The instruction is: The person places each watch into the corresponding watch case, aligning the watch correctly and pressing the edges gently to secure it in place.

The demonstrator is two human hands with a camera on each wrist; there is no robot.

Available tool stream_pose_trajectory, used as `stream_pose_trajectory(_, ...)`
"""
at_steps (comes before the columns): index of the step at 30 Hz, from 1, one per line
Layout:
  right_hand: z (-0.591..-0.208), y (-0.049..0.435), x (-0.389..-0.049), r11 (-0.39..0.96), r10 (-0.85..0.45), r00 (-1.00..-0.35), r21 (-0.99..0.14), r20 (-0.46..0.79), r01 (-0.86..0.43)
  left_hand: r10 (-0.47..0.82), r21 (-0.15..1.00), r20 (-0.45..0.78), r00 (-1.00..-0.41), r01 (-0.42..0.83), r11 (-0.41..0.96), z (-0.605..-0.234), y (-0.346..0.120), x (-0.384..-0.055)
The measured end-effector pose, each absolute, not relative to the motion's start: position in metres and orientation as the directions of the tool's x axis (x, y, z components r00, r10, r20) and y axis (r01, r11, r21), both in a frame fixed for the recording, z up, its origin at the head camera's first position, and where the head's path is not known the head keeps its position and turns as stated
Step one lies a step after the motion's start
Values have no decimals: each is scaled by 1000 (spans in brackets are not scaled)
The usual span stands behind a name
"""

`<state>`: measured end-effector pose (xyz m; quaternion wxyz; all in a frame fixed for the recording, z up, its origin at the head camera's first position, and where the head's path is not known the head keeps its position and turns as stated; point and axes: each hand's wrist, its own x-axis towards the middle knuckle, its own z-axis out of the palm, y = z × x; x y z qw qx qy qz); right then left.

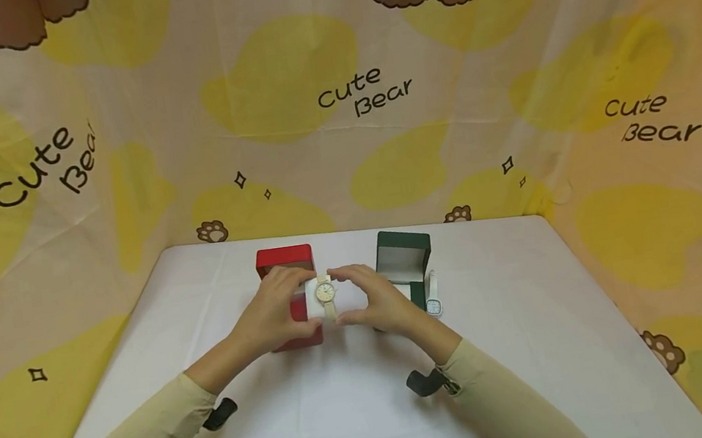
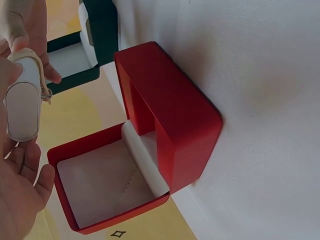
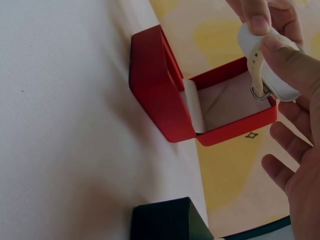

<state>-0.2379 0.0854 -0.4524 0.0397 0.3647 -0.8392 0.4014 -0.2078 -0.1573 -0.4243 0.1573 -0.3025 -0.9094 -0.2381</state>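
Holding a small white cushion point(image 1: 315, 299) with a cream watch point(image 1: 325, 293) strapped around it, both hands meet over the middle of a white table point(image 1: 363, 410). The left hand point(image 1: 273, 311) pinches the cushion's left end between thumb and fingers, and the right hand point(image 1: 375, 297) grips its right end with thumb and forefinger on the strap, the other fingers loosely spread. The cushion is in the air just above and in front of an open red box point(image 1: 286, 264), whose lid stands upright and whose pale lined tray shows bare in both wrist views. To the right stands an open green box point(image 1: 404, 260), with a second watch point(image 1: 432, 297) lying on the table just beside it. The step in hand appears to be seating the watch cushion in the red box. Doing that would likely call for lowering it squarely into the tray, dial up, with fingers clear of the lid.
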Motion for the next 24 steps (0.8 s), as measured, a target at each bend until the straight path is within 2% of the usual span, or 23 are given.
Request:
stream_pose_trajectory(5,-451,84,-238,391,-582,-718,-643,382,-659,468,355,440,-766,627,694,-423,-154,-207)
stream_pose_trajectory(12,-453,81,-236,387,-610,-672,-583,419,-715,484,339,411,-772,622,706,-425,-156,-204)
stream_pose_trajectory(19,-455,82,-234,400,-609,-670,-565,424,-722,497,348,399,-770,629,695,-423,-155,-202)
stream_pose_trajectory(24,-455,85,-232,397,-592,-669,-560,449,-727,489,391,361,-794,604,694,-421,-153,-199)
